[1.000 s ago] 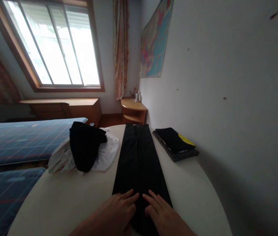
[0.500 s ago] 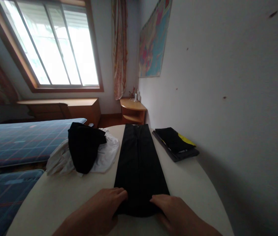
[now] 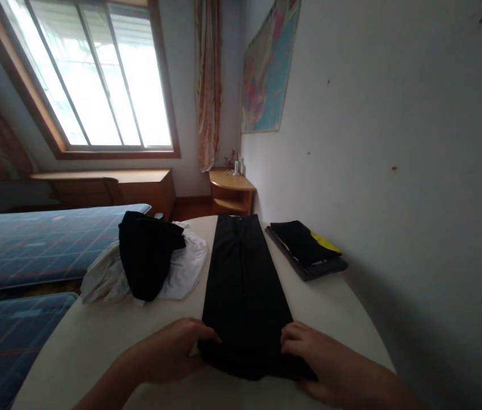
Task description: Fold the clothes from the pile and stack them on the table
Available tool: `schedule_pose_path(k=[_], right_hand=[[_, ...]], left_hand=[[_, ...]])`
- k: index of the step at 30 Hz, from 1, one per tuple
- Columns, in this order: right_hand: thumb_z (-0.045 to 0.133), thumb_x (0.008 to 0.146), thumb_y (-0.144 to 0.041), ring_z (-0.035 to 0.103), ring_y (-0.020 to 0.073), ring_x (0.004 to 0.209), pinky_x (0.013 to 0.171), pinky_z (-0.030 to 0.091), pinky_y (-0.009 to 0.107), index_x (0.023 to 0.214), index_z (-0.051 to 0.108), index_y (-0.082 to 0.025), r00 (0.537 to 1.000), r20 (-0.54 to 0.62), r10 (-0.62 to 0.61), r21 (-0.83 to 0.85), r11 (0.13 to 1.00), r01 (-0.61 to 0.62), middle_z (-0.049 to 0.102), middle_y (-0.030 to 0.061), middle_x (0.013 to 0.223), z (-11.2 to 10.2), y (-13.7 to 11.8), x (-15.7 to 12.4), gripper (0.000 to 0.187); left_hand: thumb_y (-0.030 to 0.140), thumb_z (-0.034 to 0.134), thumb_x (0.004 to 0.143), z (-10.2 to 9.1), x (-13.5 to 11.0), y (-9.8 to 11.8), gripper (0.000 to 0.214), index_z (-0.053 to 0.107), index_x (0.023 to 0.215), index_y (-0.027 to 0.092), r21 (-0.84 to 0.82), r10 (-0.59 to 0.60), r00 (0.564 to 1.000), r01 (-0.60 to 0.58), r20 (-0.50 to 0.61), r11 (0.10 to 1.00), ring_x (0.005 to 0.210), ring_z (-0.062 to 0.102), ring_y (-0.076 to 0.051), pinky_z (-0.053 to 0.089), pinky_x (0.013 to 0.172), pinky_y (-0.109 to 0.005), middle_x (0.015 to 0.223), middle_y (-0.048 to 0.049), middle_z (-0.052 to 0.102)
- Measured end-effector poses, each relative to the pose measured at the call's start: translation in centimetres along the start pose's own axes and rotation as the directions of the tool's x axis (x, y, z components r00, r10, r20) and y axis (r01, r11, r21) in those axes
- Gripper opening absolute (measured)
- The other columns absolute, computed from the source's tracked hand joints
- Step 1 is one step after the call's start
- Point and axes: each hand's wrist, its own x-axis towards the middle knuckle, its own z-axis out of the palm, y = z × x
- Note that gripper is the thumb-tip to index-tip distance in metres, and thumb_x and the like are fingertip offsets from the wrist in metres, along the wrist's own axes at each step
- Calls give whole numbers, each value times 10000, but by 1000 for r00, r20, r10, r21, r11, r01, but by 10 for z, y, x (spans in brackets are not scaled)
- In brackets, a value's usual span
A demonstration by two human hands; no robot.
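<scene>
A pair of black trousers [image 3: 244,285] lies lengthwise on the round pale table [image 3: 147,336], folded into a long narrow strip. The near end, closest to me, is pinched at both corners. My left hand [image 3: 178,348] is closed on the left corner, its thumb and fingers around the cloth edge. On the opposite corner my right hand [image 3: 315,356] is closed too, fingers curled over the fabric and the lower fingers partly beneath it. Between the hands the near edge bunches slightly.
Left of the trousers, a crumpled black garment [image 3: 149,256] rests on white cloth [image 3: 187,267]. To the right sits a folded dark stack with a yellow patch [image 3: 325,242]. A blue plaid mattress [image 3: 53,245] is beyond the table's left side; a white wall [image 3: 394,228] stands at right.
My right hand has shifted right, spreading the near right corner of the trousers outward. My left hand has moved slightly left and its grip has changed.
</scene>
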Motion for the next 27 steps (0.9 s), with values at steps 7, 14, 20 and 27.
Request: schedule_pose_path(k=[7, 14, 20, 27], right_hand=[[554, 786, -80, 628, 218, 1112, 952, 463, 286, 1013, 745, -205, 997, 79, 11, 49, 999, -14, 715, 60, 1103, -10, -4, -8, 322], [554, 822, -145, 669, 208, 965, 835, 492, 279, 1123, 724, -262, 992, 128, -23, 18, 1000, 20, 728, 42, 1075, -25, -15, -23, 365], [604, 895, -340, 641, 197, 901, 783, 484, 300, 1172, 675, -283, 991, -124, 57, 44, 998, -52, 704, 35, 1055, -50, -10, -2, 291], [597, 901, -349, 605, 165, 776, 701, 457, 291, 1153, 652, -244, 923, -384, -20, 81, 995, 56, 700, 19, 985, -69, 20, 59, 279]], left_hand=[[166, 534, 838, -3, -4, 8, 449, 699, 1218, 339, -167, 12, 995, 4, 99, 986, 956, 676, -188, 506, 845, -273, 1080, 3, 747], [316, 580, 880, 0, -10, 5, 304, 728, 1146, 303, -314, 39, 995, -7, 97, 949, 680, 494, -121, 398, 601, -200, 757, 26, 599], [515, 551, 910, 0, 10, -14, 407, 711, 1125, 210, -504, -42, 966, -96, -256, 859, 780, 515, -161, 436, 697, -259, 842, -16, 620], [565, 613, 857, -18, 63, -29, 475, 720, 1118, 182, -623, -105, 870, -255, -482, 740, 933, 619, -230, 487, 833, -314, 977, -49, 713]])
